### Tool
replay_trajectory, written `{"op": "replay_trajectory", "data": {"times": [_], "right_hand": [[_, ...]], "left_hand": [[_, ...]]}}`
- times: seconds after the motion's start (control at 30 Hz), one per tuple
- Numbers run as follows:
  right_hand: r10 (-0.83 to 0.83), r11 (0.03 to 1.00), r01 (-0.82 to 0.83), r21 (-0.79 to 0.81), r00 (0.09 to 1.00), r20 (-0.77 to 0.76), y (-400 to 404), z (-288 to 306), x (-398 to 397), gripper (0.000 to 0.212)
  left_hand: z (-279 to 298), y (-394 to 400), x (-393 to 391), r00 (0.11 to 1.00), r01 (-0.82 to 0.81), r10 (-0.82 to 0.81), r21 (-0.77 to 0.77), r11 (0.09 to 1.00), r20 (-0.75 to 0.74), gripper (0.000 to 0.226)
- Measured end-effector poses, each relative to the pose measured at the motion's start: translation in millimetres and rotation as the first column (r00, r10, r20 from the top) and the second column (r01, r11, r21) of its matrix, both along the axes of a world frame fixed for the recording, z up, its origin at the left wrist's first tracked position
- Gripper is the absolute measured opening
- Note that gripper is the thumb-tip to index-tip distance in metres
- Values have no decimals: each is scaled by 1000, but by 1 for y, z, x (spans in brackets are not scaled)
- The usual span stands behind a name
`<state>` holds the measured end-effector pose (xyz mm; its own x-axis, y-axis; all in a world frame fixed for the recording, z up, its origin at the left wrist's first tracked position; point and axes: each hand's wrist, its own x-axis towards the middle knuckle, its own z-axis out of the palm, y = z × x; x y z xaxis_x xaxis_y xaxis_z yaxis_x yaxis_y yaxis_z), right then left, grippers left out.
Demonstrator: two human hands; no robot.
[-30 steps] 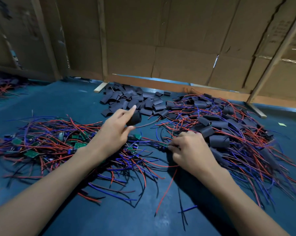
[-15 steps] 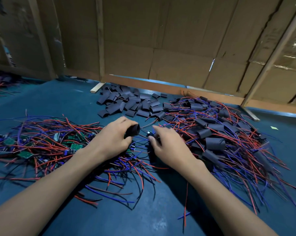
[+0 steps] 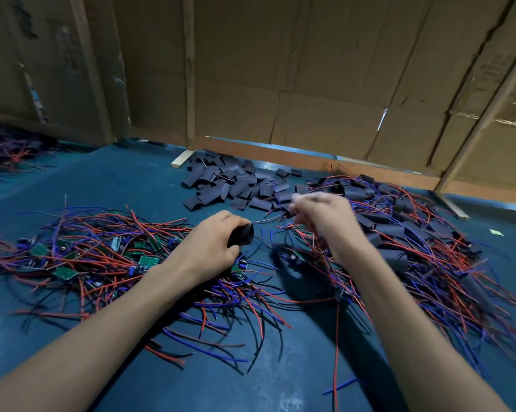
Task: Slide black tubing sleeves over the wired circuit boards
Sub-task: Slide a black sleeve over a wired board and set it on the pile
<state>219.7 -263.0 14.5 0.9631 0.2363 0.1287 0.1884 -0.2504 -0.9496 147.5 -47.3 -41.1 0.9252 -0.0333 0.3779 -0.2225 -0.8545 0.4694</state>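
Right hand (image 3: 325, 215) risen, blurred, grip unclear, left hand (image 3: 212, 248) gripping sleeve (image 3: 242, 235), wire piles (image 3: 96, 251) around.

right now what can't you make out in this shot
- Right hand, head view: fingers motion-blurred, so whatever they hold is unclear.
- Black sleeve in the left hand: the palm covers its near end.
- Wire pile at far left: cut by the frame edge.

Bare forearms (image 3: 102, 337), no sleeves, no gloves.
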Motion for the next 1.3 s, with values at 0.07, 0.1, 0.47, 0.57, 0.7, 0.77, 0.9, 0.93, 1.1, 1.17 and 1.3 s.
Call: {"op": "replay_trajectory", "data": {"times": [0.07,0.1,0.47,0.57,0.7,0.77,0.9,0.93,1.1,1.17,1.3], "right_hand": [[60,970,-42,240,996,-70,-13,24,0,14],[78,949,-51,312,994,-75,-19,35,-1,11],[136,975,-151,161,986,101,-64,92,-21,20],[130,969,-69,-237,959,253,-68,88,-24,24],[204,887,-64,-457,943,263,-69,87,-27,18],[235,863,-91,-498,943,235,-69,87,-29,17],[247,854,-103,-511,943,223,-64,85,-34,12],[261,860,-122,-496,939,223,-63,85,-34,12],[307,884,-171,-435,914,264,-60,86,-36,12],[307,891,-172,-420,910,279,-61,86,-36,14],[326,872,-175,-456,904,276,-56,84,-37,15]], "left_hand": [[-1,0,1,1000,3,-3,6,1000,-10,49],[-1,0,2,1000,7,-7,9,1000,-7,49],[-2,0,0,990,57,-56,-7,998,129,46],[3,-1,-2,973,74,-70,-9,997,219,47],[9,-4,-7,942,109,-108,18,994,317,50],[10,-5,-8,936,106,-104,14,994,336,52],[10,-6,-10,939,101,-110,45,994,326,53],[10,-6,-10,941,99,-111,54,994,320,53],[9,-5,-9,948,66,-89,86,994,305,53],[9,-5,-9,952,64,-89,91,994,293,52],[10,-8,-10,950,84,-117,123,989,291,52]]}}
